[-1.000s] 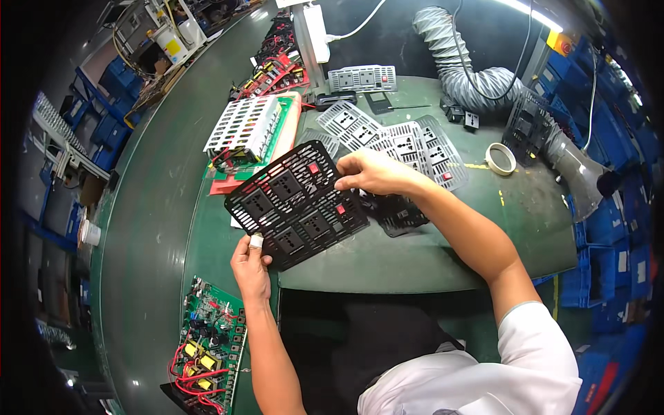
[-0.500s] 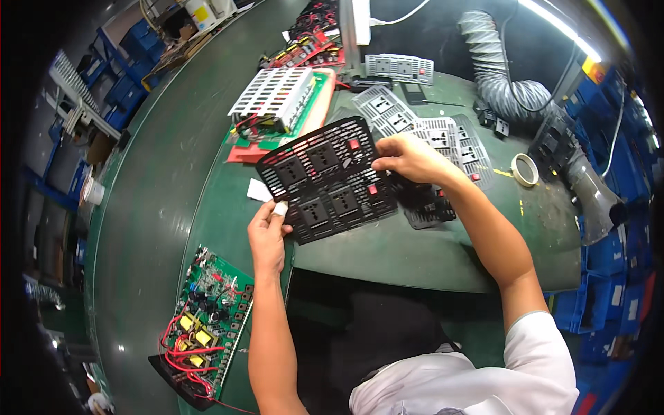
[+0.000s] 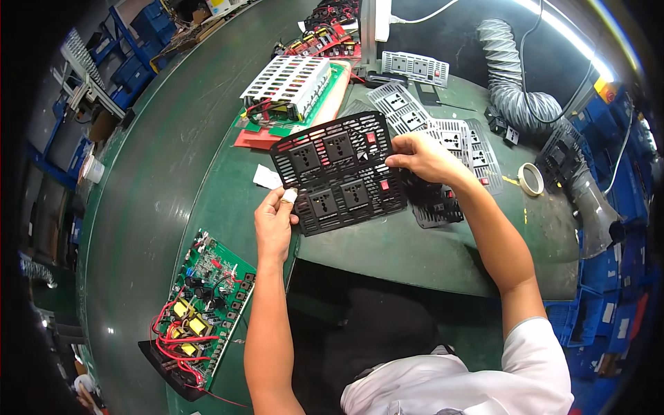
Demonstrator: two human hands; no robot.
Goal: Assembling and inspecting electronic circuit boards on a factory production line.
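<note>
Two black slotted socket panels (image 3: 355, 174) are held up in front of me, one above the other. Each bears two power sockets and a red rocker switch. My left hand (image 3: 274, 225), with a white cover on its thumb, pinches them at the left edge. At the right edge my right hand (image 3: 430, 160) grips them between thumb and fingers. Another black panel (image 3: 439, 211) lies on the green table below my right hand, partly hidden. White socket panels (image 3: 449, 135) lie beyond that hand.
A white slotted metal case (image 3: 287, 77) stands on a green board at the back. Lower left lies a circuit board (image 3: 214, 277) with red wires and yellow transformers. On the right are a tape roll (image 3: 530, 180), a grey flexible duct (image 3: 503, 59) and blue bins (image 3: 595, 311).
The whole view has shifted a little. Both hands keep hold of the black panels, which are now tilted slightly closer to level.
</note>
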